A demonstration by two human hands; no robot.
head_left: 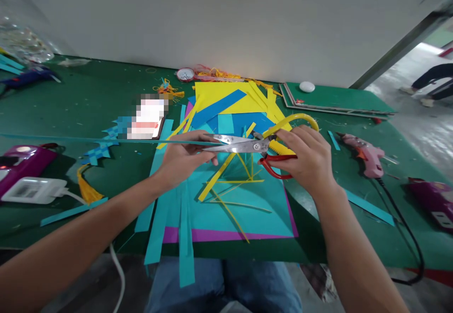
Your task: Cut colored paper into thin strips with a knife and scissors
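My right hand (311, 160) grips a pair of scissors (240, 144) with one yellow and one red handle, its blades parted slightly and pointing left. Between the fingers of my left hand (184, 160) is a long thin teal paper strip (106, 140), which stretches far out to the left. The blade tips reach the strip's end at my left fingers; whether they touch it I cannot tell. Below both hands lie a teal paper sheet (233, 218), narrow yellow paper strips (215, 183) and wider teal strips (186, 242).
Behind the hands are yellow paper (219, 98) and a phone (146, 117). A woven blue paper piece (102, 148) with a yellow tassel (88, 188) lies left. On the right rest a pink glue gun (368, 155), its black cord and a purple power strip (433, 200). Green boards (339, 98) lie at back right.
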